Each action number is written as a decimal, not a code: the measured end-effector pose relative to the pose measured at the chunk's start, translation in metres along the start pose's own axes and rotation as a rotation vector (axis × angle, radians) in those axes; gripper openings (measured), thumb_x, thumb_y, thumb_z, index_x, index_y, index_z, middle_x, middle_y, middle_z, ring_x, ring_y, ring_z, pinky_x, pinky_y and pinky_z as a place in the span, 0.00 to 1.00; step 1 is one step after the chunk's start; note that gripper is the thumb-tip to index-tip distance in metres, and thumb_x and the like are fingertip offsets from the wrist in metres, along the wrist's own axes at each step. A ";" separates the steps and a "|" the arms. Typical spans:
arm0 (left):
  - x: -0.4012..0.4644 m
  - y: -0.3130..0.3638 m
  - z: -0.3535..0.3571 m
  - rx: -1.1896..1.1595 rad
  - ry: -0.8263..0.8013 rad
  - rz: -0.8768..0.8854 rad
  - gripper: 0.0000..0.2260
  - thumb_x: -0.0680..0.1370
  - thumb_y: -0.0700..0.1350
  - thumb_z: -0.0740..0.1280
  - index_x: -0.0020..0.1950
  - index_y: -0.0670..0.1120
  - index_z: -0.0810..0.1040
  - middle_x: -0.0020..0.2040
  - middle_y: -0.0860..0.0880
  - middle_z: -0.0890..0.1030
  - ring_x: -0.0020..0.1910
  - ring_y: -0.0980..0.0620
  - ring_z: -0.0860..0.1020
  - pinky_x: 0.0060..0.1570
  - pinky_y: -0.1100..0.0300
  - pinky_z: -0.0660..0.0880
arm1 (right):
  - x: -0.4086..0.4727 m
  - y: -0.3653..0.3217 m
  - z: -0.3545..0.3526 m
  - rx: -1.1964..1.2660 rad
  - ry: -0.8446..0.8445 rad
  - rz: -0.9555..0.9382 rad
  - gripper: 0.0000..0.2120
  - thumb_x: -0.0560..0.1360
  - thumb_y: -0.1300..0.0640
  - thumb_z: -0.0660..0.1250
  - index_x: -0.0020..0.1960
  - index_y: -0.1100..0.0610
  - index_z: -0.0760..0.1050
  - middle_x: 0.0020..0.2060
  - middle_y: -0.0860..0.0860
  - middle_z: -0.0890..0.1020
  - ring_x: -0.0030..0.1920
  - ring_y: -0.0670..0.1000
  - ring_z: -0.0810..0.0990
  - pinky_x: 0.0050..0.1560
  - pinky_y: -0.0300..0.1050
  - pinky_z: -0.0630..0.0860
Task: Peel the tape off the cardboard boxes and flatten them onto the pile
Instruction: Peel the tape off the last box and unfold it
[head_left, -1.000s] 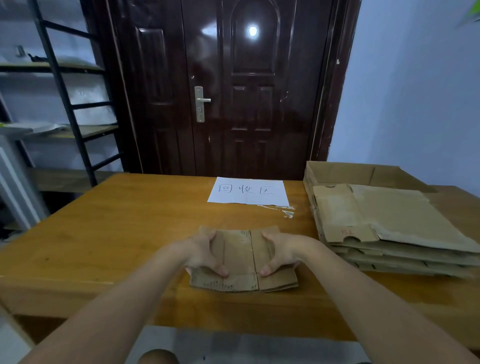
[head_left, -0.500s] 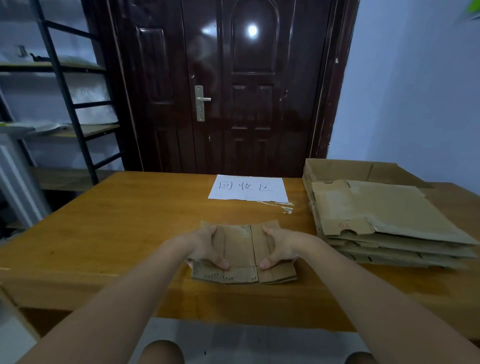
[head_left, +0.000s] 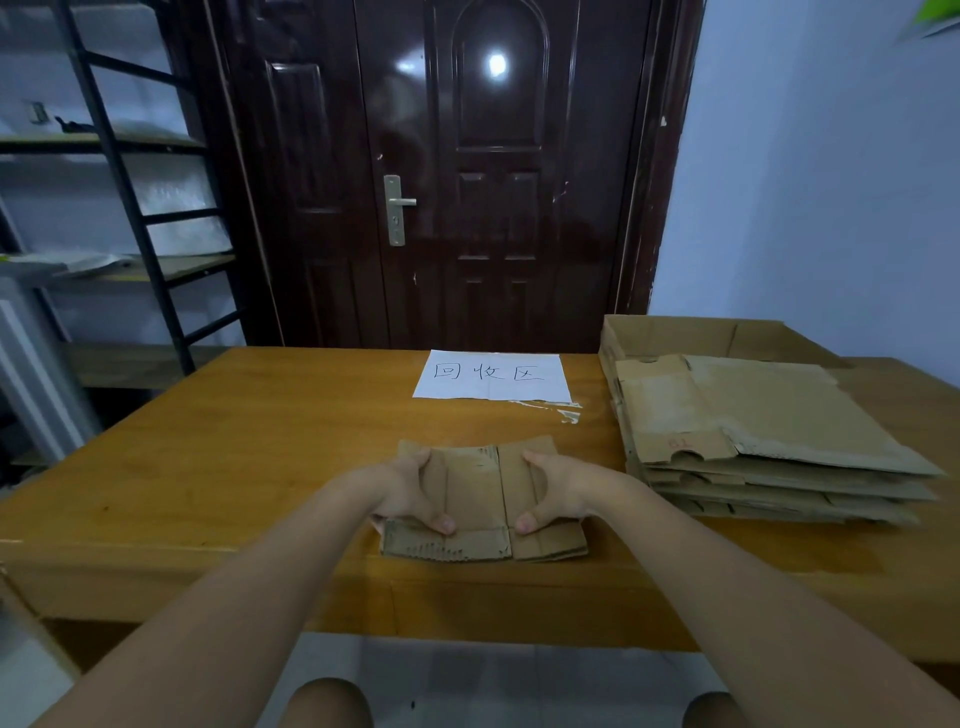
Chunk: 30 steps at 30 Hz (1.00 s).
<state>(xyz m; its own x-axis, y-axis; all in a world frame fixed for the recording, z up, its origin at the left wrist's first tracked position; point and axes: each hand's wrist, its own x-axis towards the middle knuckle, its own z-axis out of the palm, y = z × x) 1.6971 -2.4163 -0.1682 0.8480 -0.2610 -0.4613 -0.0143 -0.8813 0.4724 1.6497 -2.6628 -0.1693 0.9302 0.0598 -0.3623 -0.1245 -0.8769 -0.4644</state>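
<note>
A small flattened cardboard box (head_left: 475, 493) lies on the wooden table (head_left: 234, 441) near its front edge, straight before me. My left hand (head_left: 402, 493) grips its left side, thumb on the top face and fingers at the far edge. My right hand (head_left: 563, 491) grips the right side the same way. The box's far edge bows up slightly between my hands. The pile of flattened boxes (head_left: 779, 415) sits on the table to the right, about a hand's width from my right hand.
A white paper sign (head_left: 493, 374) with handwritten characters lies at the table's far edge, with a scrap of peeled tape (head_left: 563, 413) beside it. An open carton (head_left: 675, 335) stands behind the pile. A dark door (head_left: 467, 182) and a black shelf frame (head_left: 130, 208) stand beyond.
Both hands keep their hold on the small box in about the same spot. Only my viewpoint has shifted a little.
</note>
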 end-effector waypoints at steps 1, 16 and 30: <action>0.000 0.000 0.000 -0.004 0.000 -0.002 0.61 0.64 0.56 0.84 0.84 0.59 0.44 0.76 0.48 0.65 0.59 0.45 0.76 0.31 0.59 0.80 | 0.000 0.001 0.001 0.009 0.008 -0.003 0.60 0.66 0.44 0.82 0.83 0.45 0.43 0.81 0.53 0.55 0.78 0.60 0.59 0.68 0.51 0.70; 0.003 -0.010 0.008 0.014 0.118 0.117 0.63 0.63 0.57 0.84 0.84 0.53 0.44 0.75 0.48 0.66 0.70 0.43 0.69 0.58 0.50 0.78 | -0.014 0.000 0.002 0.045 0.056 -0.018 0.59 0.64 0.45 0.83 0.83 0.47 0.49 0.80 0.52 0.59 0.78 0.59 0.60 0.74 0.56 0.64; -0.017 0.121 -0.043 -0.040 0.464 0.399 0.55 0.62 0.62 0.83 0.83 0.53 0.58 0.72 0.44 0.68 0.66 0.43 0.73 0.59 0.54 0.74 | -0.074 0.016 -0.155 -0.118 0.317 -0.009 0.57 0.67 0.44 0.81 0.83 0.49 0.48 0.79 0.53 0.61 0.76 0.58 0.64 0.73 0.52 0.64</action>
<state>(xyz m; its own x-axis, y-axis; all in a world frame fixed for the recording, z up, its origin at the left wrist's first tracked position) 1.7035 -2.5016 -0.0711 0.9236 -0.3613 0.1282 -0.3663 -0.7329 0.5732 1.6324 -2.7553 -0.0250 0.9945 -0.0670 -0.0805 -0.0919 -0.9272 -0.3631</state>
